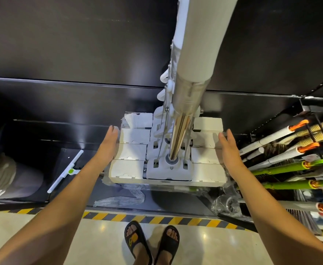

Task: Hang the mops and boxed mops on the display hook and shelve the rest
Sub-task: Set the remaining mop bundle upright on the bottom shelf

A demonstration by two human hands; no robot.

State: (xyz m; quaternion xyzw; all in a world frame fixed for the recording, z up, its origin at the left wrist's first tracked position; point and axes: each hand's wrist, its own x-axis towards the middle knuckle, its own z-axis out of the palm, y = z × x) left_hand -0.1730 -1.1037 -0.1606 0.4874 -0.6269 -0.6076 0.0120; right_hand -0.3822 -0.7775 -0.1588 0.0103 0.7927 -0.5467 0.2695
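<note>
Several white sponge mops (168,169) hang in a row straight in front of me, heads down, one behind the other. The nearest handle (193,60) is white above and chrome below and rises past the camera. My left hand (109,142) lies flat with straight fingers against the left ends of the mop heads. My right hand (228,146) lies flat against their right ends. Neither hand curls round anything. The display hook is out of view.
A black back panel (70,44) stands behind the mops, and a black base shelf (122,203) with crumpled plastic wrap lies below. A white and green squeegee (66,172) rests at the left. Green and white handled mops (282,169) fill the right rack. Hazard tape (156,219) edges the floor.
</note>
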